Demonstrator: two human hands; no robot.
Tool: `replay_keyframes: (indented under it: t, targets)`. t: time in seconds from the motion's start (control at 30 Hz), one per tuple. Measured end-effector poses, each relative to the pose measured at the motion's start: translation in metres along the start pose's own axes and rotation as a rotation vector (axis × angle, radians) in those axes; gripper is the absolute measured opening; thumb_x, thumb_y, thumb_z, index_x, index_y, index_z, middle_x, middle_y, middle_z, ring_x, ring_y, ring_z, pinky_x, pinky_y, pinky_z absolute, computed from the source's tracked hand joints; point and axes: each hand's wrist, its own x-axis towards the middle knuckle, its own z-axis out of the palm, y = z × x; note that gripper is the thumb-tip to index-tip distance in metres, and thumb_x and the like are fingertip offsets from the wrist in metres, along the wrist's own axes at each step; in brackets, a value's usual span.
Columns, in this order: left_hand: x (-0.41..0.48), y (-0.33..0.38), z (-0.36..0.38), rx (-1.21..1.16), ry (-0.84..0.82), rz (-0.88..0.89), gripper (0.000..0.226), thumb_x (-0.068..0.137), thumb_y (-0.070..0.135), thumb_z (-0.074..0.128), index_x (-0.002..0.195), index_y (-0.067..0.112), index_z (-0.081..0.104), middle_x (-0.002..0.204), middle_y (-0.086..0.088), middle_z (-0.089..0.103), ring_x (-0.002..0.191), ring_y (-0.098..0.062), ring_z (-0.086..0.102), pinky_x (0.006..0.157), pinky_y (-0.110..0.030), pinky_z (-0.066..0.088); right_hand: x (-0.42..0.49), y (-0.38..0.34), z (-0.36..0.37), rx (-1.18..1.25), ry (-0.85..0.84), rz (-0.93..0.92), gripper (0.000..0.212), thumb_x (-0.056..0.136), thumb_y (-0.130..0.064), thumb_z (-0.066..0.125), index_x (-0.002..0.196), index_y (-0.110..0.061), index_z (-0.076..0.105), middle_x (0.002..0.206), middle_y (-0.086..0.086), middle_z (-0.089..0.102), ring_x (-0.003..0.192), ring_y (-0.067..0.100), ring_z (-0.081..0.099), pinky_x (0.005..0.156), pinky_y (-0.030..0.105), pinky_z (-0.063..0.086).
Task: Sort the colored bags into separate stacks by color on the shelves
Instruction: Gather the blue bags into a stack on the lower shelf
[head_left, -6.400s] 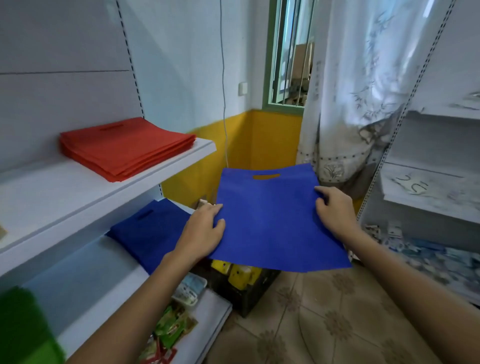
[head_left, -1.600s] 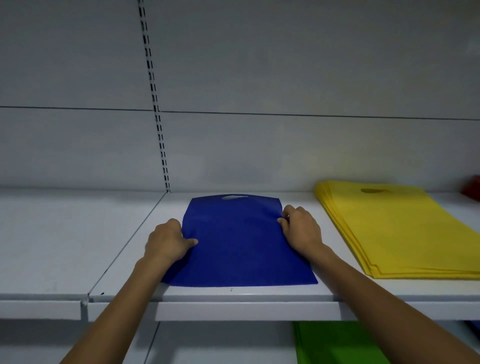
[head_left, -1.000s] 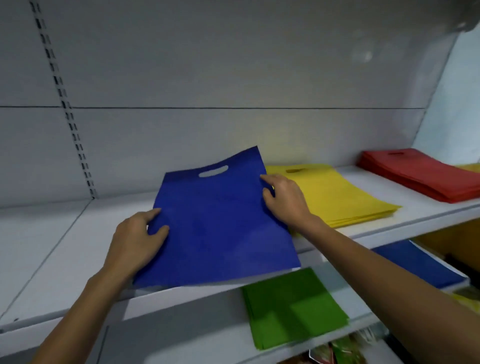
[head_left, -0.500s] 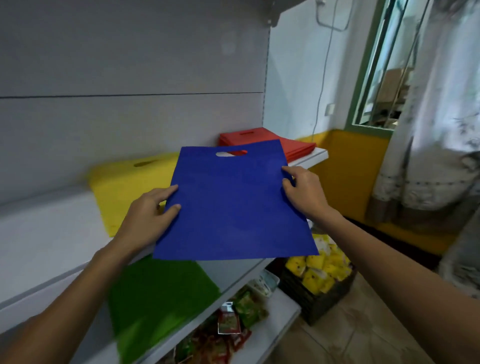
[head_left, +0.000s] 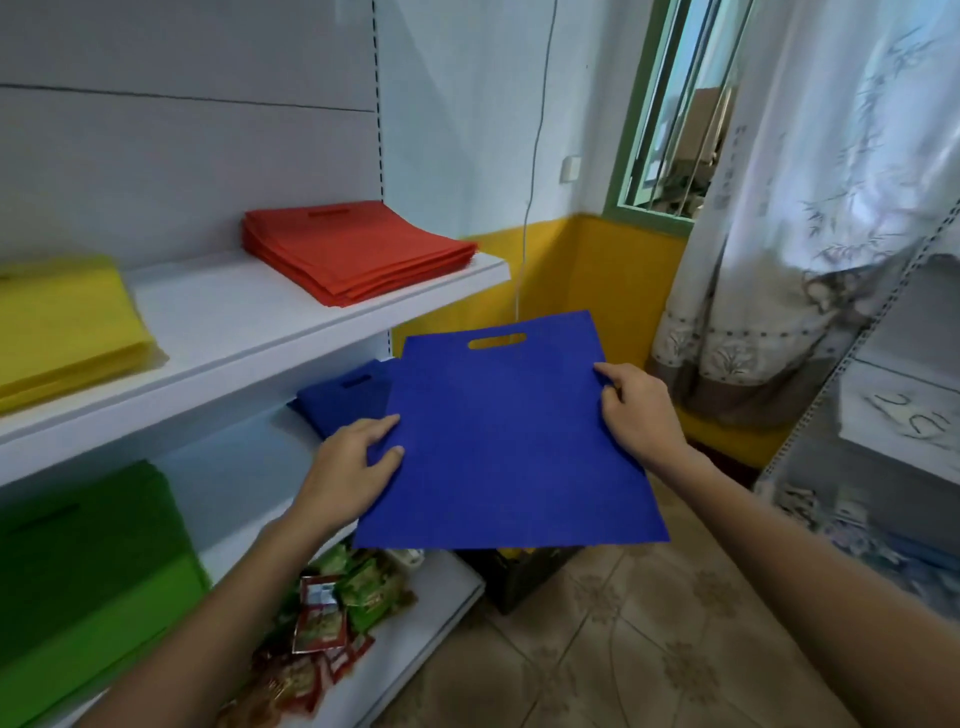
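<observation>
I hold a flat blue bag (head_left: 504, 436) with a cut-out handle in the air, off the right end of the shelves. My left hand (head_left: 348, 473) pinches its left edge and my right hand (head_left: 636, 408) pinches its right edge. Behind its left side, a blue stack (head_left: 343, 397) lies on the middle shelf. On the upper shelf (head_left: 249, 332) lie a red stack (head_left: 353, 252) at the right and a yellow stack (head_left: 62, 322) at the left. A green stack (head_left: 83, 566) fills the middle shelf's left part.
Snack packets (head_left: 332, 618) lie on the bottom shelf. A dark crate (head_left: 524, 569) stands on the tiled floor under the bag. A second white shelf unit (head_left: 904, 415) stands at the right, with a curtain (head_left: 810, 208) and a window behind.
Both hands lifted the blue bag off the upper shelf beside the yellow stack and carried it right and down, to beside the blue stack on the middle shelf.
</observation>
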Motion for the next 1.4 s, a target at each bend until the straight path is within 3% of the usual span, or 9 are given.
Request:
replay_keyframes:
  t: [0.4, 0.57, 0.7, 0.87, 1.03, 1.17, 1.27, 1.4]
  targets:
    - [0.099, -0.066, 0.097, 0.059, -0.065, -0.170, 0.046, 0.094, 0.024, 0.047, 0.138, 0.015, 0.040, 0.136, 0.000, 0.047, 0.122, -0.018, 0.043, 0.099, -0.022, 0.029, 0.117, 0.072, 0.118, -0.013, -0.177, -0.006, 0.042, 0.095, -0.014, 0.044, 0.135, -0.004, 0.044, 0.137, 0.012, 0.048, 0.118, 0.025, 0.050, 0.097, 0.033, 0.039]
    - [0.125, -0.103, 0.110, 0.087, -0.006, -0.292, 0.046, 0.094, 0.021, 0.047, 0.139, 0.012, 0.038, 0.137, -0.003, 0.047, 0.122, -0.021, 0.042, 0.099, -0.022, 0.029, 0.178, 0.067, 0.186, -0.034, -0.341, -0.132, 0.048, 0.094, -0.015, 0.045, 0.140, -0.004, 0.036, 0.142, 0.012, 0.041, 0.130, 0.026, 0.038, 0.106, 0.035, 0.031]
    - [0.137, -0.135, 0.112, 0.101, 0.046, -0.403, 0.043, 0.096, 0.022, 0.045, 0.137, 0.010, 0.041, 0.135, -0.005, 0.048, 0.123, -0.020, 0.043, 0.093, -0.014, 0.026, 0.213, 0.049, 0.243, -0.014, -0.457, -0.228, 0.051, 0.094, -0.016, 0.046, 0.142, -0.004, 0.031, 0.143, 0.012, 0.038, 0.129, 0.026, 0.035, 0.104, 0.033, 0.030]
    - [0.150, -0.187, 0.123, 0.206, 0.089, -0.498, 0.048, 0.096, 0.026, 0.044, 0.141, 0.011, 0.034, 0.142, -0.007, 0.041, 0.129, -0.024, 0.035, 0.103, -0.023, 0.025, 0.252, 0.037, 0.325, -0.050, -0.488, -0.375, 0.055, 0.095, -0.020, 0.046, 0.145, -0.008, 0.027, 0.147, 0.013, 0.031, 0.133, 0.029, 0.031, 0.105, 0.036, 0.030]
    - [0.160, -0.225, 0.142, 0.293, 0.101, -0.571, 0.055, 0.095, 0.037, 0.041, 0.143, 0.012, 0.029, 0.140, -0.009, 0.040, 0.126, -0.024, 0.034, 0.103, -0.026, 0.026, 0.269, 0.033, 0.394, -0.053, -0.493, -0.464, 0.061, 0.092, -0.019, 0.050, 0.145, -0.007, 0.023, 0.150, 0.012, 0.028, 0.134, 0.034, 0.028, 0.103, 0.043, 0.034]
    - [0.164, -0.242, 0.159, 0.367, 0.057, -0.695, 0.062, 0.094, 0.048, 0.037, 0.146, 0.021, 0.019, 0.142, -0.008, 0.027, 0.129, -0.025, 0.027, 0.108, -0.032, 0.027, 0.271, 0.044, 0.430, -0.164, -0.538, -0.485, 0.055, 0.097, -0.023, 0.042, 0.146, -0.009, 0.021, 0.153, 0.010, 0.021, 0.135, 0.035, 0.024, 0.100, 0.045, 0.035]
    - [0.166, -0.241, 0.164, 0.413, 0.081, -0.706, 0.060, 0.093, 0.047, 0.038, 0.146, 0.023, 0.021, 0.139, -0.009, 0.027, 0.127, -0.025, 0.028, 0.105, -0.031, 0.027, 0.275, 0.049, 0.440, -0.199, -0.558, -0.427, 0.047, 0.099, -0.032, 0.035, 0.142, -0.015, 0.031, 0.146, 0.013, 0.030, 0.130, 0.038, 0.029, 0.099, 0.050, 0.037]
    - [0.161, -0.216, 0.147, 0.382, 0.191, -0.665, 0.052, 0.094, 0.037, 0.044, 0.142, 0.022, 0.032, 0.134, -0.010, 0.036, 0.123, -0.025, 0.034, 0.102, -0.028, 0.030, 0.272, 0.041, 0.416, -0.009, -0.496, -0.431, 0.043, 0.097, -0.027, 0.041, 0.137, -0.011, 0.041, 0.135, 0.020, 0.044, 0.123, 0.039, 0.039, 0.094, 0.048, 0.040]
